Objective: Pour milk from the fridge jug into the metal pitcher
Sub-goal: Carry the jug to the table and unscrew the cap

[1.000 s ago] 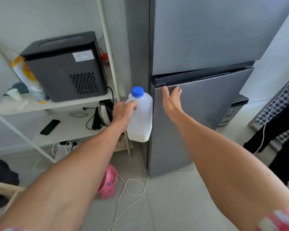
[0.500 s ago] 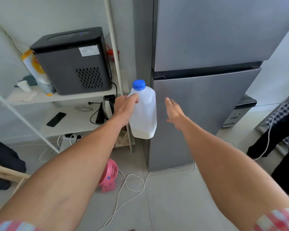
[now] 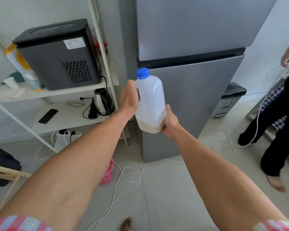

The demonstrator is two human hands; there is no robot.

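I see a pale tiled floor strewn with white cables, a grey two-door fridge with both doors closed, and a white shelf unit to its left. One translucent milk jug with one blue cap is upright in the air before the fridge's lower door, with a shallow layer of milk at its bottom. My left hand grips its handle; my right hand cups its bottom corner, fingers hidden behind. On the shelves: one black appliance, one kettle, one phone.

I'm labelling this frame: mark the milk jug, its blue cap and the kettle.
milk jug (image 3: 150, 100): head view, middle of its translucent side.
blue cap (image 3: 142, 73): head view, side of the cap.
kettle (image 3: 101, 101): head view, its steel body.
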